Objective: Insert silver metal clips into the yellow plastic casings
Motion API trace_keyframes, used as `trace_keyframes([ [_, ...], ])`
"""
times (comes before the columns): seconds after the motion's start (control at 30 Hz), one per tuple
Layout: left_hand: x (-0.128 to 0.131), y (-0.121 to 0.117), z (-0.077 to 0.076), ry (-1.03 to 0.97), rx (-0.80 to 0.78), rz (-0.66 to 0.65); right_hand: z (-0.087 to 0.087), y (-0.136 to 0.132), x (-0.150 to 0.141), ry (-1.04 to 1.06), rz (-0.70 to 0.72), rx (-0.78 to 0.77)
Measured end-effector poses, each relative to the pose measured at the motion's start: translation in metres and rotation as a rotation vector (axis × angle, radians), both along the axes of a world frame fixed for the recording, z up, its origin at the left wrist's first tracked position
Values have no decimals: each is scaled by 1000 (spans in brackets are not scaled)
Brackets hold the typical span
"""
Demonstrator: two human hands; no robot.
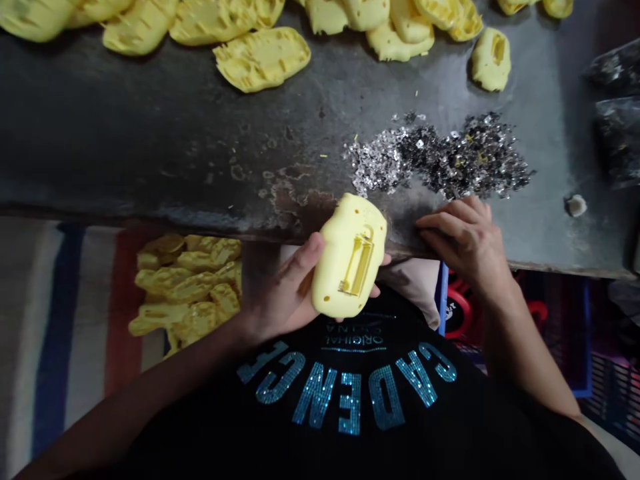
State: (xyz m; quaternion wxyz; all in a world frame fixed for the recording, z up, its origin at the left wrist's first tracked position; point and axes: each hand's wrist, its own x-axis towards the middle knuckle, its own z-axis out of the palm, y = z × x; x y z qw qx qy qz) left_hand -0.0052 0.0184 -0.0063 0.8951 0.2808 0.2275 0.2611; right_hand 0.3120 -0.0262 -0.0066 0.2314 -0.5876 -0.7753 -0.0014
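My left hand (285, 293) is closed around a yellow plastic shell (335, 267), thumb on its near side and fingertips showing at the far side. The shell's outer face is up, with a battery compartment (357, 263) and small screw holes. My right hand (465, 233) rests at the table's front edge, its fingers bent and pressed together; whatever they pinch, if anything, is hidden. Just beyond those fingers lies a spread heap of small shiny metal pieces (435, 157). The two hands are apart.
More yellow shells (263, 59) lie along the back of the dark metal table (150, 140), one single shell (491, 60) at right. Clear bags of dark parts (619, 140) sit far right. Below the table are a heap of yellow shells (190, 287) and a blue crate (583, 347).
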Motion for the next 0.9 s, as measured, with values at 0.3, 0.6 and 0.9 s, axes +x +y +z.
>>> trace_keyframes([
  [0.3,6,1,4,-3,-172,-136,16,-11,-19,222,54,-26],
  [0.6,8,-11,-3,-74,-137,-184,58,-12,-55,252,320,-10],
  [0.9,9,-13,1,-37,-143,-164,71,-13,-61,-29,314,4],
])
